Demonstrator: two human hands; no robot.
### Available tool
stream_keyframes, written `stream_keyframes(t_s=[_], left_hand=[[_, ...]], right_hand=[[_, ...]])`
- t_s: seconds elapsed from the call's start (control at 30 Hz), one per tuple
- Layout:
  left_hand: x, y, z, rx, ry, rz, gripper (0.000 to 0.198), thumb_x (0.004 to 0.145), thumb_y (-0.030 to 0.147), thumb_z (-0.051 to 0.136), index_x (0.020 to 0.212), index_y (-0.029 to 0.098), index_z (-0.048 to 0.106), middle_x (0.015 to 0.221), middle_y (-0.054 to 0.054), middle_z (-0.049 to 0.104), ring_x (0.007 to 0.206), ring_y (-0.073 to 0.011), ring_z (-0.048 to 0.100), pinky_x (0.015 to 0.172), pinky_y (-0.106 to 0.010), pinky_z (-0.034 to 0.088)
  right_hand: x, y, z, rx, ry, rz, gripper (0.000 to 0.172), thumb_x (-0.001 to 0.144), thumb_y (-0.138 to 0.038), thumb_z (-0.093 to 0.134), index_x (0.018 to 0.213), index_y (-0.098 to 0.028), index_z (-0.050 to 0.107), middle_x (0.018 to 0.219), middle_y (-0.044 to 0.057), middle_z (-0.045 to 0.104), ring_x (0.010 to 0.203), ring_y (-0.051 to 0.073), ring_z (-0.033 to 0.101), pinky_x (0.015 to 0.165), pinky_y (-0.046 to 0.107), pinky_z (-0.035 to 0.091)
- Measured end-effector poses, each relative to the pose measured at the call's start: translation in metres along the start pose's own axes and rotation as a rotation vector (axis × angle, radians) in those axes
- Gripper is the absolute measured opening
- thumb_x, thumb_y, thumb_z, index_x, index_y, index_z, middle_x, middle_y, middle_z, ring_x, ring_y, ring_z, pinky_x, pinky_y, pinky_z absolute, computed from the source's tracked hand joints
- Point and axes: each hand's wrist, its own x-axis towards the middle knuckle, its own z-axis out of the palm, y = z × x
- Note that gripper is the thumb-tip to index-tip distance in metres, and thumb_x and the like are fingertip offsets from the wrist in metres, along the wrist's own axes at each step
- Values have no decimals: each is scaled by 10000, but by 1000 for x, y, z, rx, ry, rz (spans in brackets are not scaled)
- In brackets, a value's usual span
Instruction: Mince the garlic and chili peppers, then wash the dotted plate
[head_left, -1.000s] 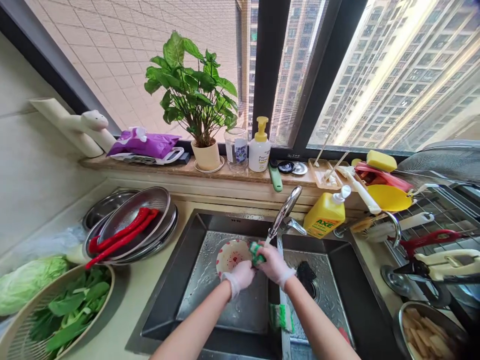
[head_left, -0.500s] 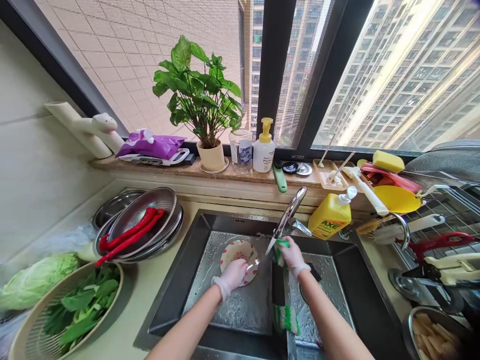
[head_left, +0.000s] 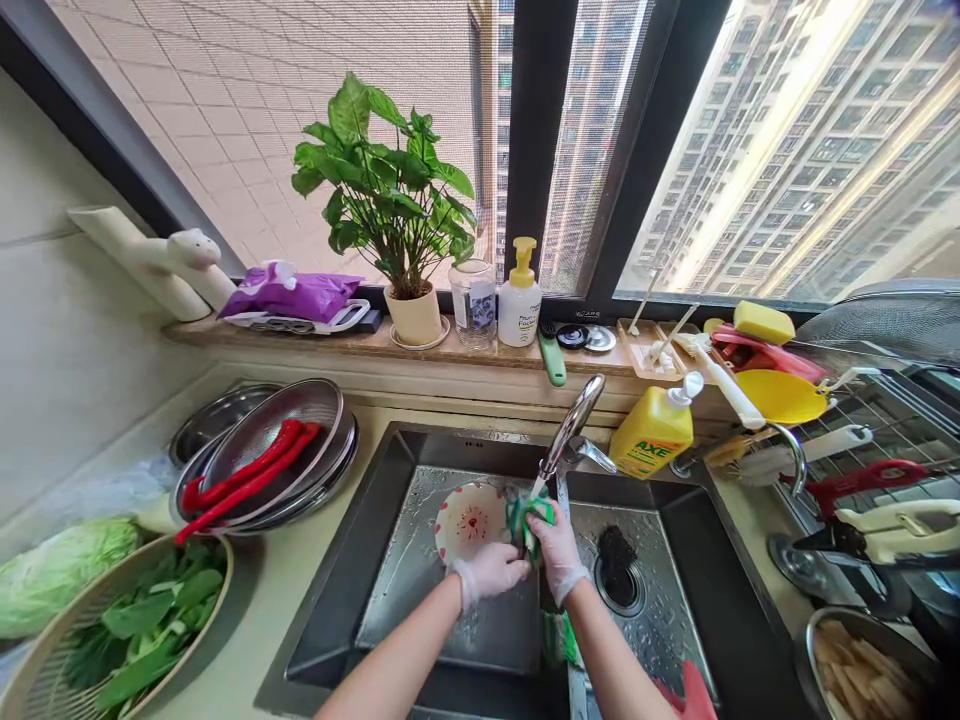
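Observation:
Over the left sink basin [head_left: 420, 620], my left hand [head_left: 489, 572] in a thin clear glove grips the lower right edge of a small white plate with red dots [head_left: 469, 520], tilted up toward me. My right hand [head_left: 556, 552], also gloved, is closed on a green scrub cloth [head_left: 527, 515] and presses it against the plate's right rim. Both are just under the spout of the steel tap [head_left: 570, 430]. A second green cloth [head_left: 559, 640] lies on the divider between the basins.
A black scrubber [head_left: 616, 548] sits by the right basin's drain. A yellow dish-soap bottle [head_left: 651, 438] stands behind the sink. Steel strainers with red chillies [head_left: 259, 462] and a basket of greens [head_left: 142, 620] are to the left. A drying rack [head_left: 870, 470] is on the right. A potted plant [head_left: 394, 200] stands on the sill.
My right hand came back from the tap with the green cloth to the plate's right rim. The left hand tilted the plate more upright.

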Motion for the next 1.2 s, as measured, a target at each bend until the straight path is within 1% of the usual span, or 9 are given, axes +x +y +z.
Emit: stream_keyframes(t_s=[0.07,0.17,0.3,0.4,0.57,0.7,0.83,1.07,1.2], left_hand=[[3,5,-17,89,109,66,186,748,297,572,629,167,631,625,-23,606,660,-179,531,700,-296,432],[13,15,-29,38,242,153,229,807,288,492,842,164,681,873,-65,684,840,-199,568,795,-294,426],[29,21,-19,-129,162,149,185,749,211,537,697,135,698,693,-42,681,708,-172,573,692,-259,454],[31,19,-8,-188,166,158,205,741,179,525,740,129,723,709,-43,686,747,-171,589,722,-259,474],[23,17,-6,-111,328,173,187,688,146,546,689,146,733,800,-63,653,826,-198,552,802,-306,442],[26,22,-12,-83,233,139,189,659,119,523,579,151,692,591,-11,590,653,-160,529,636,-254,431],[31,30,-15,-121,226,144,162,614,66,514,588,155,647,610,6,604,645,-136,527,632,-226,426],[32,38,-18,-143,291,161,130,685,135,490,678,162,618,648,10,584,619,-120,497,614,-219,406],[33,36,-13,-151,216,150,120,629,116,523,629,168,631,614,18,601,604,-123,507,622,-222,414]], right_hand=[[2,-8,-6,-31,-47,3,378,535,-367,783,776,-204,543,656,-40,570,601,128,500,604,252,408],[-5,-18,-9,-81,-166,28,360,544,-325,778,799,-192,561,681,-32,576,623,128,497,622,252,407],[-18,-23,-9,-124,-294,61,373,604,-376,737,879,-202,555,773,-9,599,696,149,532,695,285,432],[-21,-24,-10,-160,-332,66,375,617,-395,711,896,-204,548,784,-3,597,717,161,540,717,299,438],[-18,-22,-9,-244,-272,12,336,639,-377,669,888,-205,524,776,-7,586,729,163,521,728,295,423],[-18,-21,-7,-329,-234,-23,276,635,-299,675,852,-211,527,672,-49,563,639,136,472,641,256,378],[-21,-21,-4,-326,-240,-32,266,623,-283,696,832,-216,545,653,-55,563,594,125,455,591,245,363],[-23,-12,-4,-114,-75,-53,396,758,-550,566,995,-246,475,893,9,595,782,167,566,726,298,454],[-23,-12,-8,-89,-91,-32,427,704,-522,655,979,-238,495,862,3,608,762,166,571,727,297,458]])
